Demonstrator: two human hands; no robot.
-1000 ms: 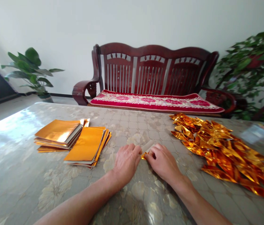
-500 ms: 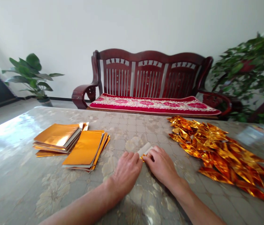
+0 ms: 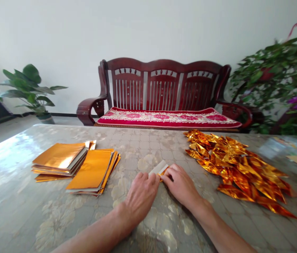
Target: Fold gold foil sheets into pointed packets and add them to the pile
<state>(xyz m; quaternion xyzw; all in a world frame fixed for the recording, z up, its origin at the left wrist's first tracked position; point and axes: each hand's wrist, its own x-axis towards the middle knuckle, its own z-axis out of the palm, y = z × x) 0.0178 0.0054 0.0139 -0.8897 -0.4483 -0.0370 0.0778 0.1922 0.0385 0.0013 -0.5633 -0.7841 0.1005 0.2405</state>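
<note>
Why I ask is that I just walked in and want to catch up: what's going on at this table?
A person is working a small gold-and-grey strip of foil paper with both bare hands at the table. The right hand pinches it; the left hand has its fingers at the other end, though its thumb is hidden. Over on the person's left lie two stacks of flat gold sheets. On the right is a heap of shiny, pointed gold pieces.

We see pale grey and gold on our paper (image 3: 159, 168), orange-gold sheets (image 3: 89, 168) and folded pieces (image 3: 243, 170), a greyish tablecloth (image 3: 58, 221) with flowers and grid lines, pink flowers on the red cushion (image 3: 169, 117).
</note>
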